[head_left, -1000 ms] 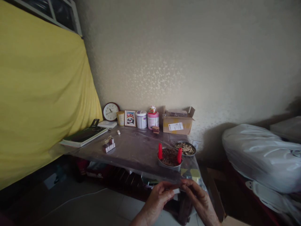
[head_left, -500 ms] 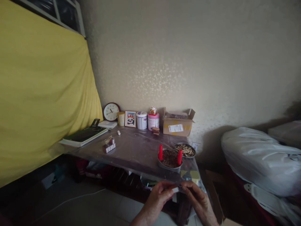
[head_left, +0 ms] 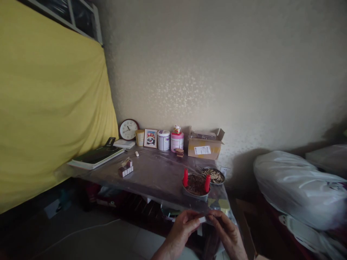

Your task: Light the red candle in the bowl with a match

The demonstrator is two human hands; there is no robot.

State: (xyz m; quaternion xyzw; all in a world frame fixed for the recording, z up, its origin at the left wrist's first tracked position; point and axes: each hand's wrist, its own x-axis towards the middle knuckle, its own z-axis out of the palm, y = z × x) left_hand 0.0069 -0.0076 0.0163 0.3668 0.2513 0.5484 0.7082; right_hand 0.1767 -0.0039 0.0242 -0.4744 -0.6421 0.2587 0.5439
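In front of the table's near edge, my left hand (head_left: 182, 231) pinches a small matchbox (head_left: 202, 219), its white part showing past the thumb. My right hand (head_left: 226, 229) is closed at the box's right end, thumb and finger pressed together there; the fingers hide most of the box. Beyond my hands stands a round metal tin (head_left: 195, 196) of dark brown bits with two red upright pieces in it. Behind it, another round tin (head_left: 213, 175) holds many pale matchsticks. Farther left sits a small stack of matchboxes (head_left: 126, 169) with white ends.
The table (head_left: 157, 173) has a plastic cover. Along the wall are a clock (head_left: 128, 129), a framed panda picture (head_left: 150, 138), two canisters and a cardboard box (head_left: 204, 146). A large book (head_left: 97, 155) lies left. White plastic bags (head_left: 295, 187) are piled at the right.
The view has shifted slightly. Both hands stay together around the matchbox, with only small movements of the right hand's fingers.
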